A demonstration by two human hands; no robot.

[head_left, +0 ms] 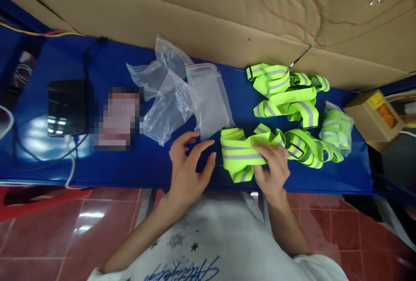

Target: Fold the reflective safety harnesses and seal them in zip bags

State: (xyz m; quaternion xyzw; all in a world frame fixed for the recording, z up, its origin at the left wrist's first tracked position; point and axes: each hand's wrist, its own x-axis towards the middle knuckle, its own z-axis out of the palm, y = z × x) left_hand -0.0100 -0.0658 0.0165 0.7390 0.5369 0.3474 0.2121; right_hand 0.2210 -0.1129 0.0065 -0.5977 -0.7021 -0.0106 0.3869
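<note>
My right hand (272, 166) pinches a folded reflective strap (242, 151), neon yellow-green with grey stripes, near the table's front edge. Just left of it, my left hand (191, 166) is empty, its fingers curved and apart. Above the left hand lie several clear zip bags (209, 97), flat and overlapping. More straps of the same kind (286, 99) lie in loose bundles behind the right hand. Another bundle (312, 149) with a black buckle rests right beside that hand. Farther right, a strap bundle packed in a clear bag (336, 128) lies on the table.
The blue table (130, 168) backs onto a cardboard-covered wall (208, 21). On the left are a black box with cables (68, 108) and a pixelated flat item (118, 118). A small cardboard box (373, 116) stands at the right end. A red stool (42, 201) is below left.
</note>
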